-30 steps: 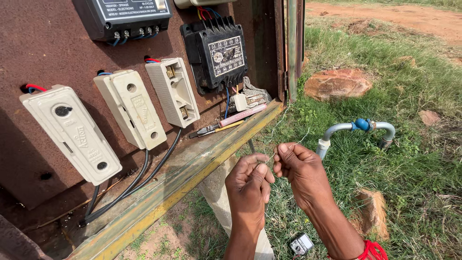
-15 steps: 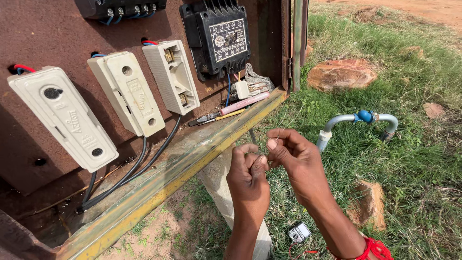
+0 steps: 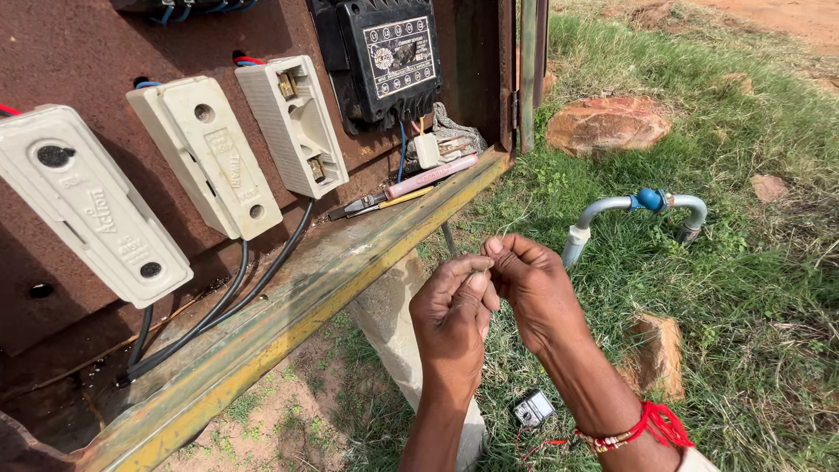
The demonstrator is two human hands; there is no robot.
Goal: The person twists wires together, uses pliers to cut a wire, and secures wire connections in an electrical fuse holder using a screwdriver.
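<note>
Fingers: both sets pinched narrow, tips meeting on a thin strand of wire (image 3: 483,273), barely visible between them.
Left hand (image 3: 453,319): thumb and forefinger closed on the strand's near end.
Right hand (image 3: 530,284): closed on the far end, a red thread band at the wrist.
Wire's place: in mid-air, just below the cabinet's yellow-green sill (image 3: 288,306), apart from any fitting.
Open fuse carrier (image 3: 293,124): third white unit on the rusty panel, cover off, contacts bare and unwired.
Closed fuse units (image 3: 205,156): covers on.
Tools: pliers (image 3: 367,204) and pink tester (image 3: 433,176) lying idle on the sill.
Progress: by appearance, wire in preparation; fitting and covering remain.
</note>
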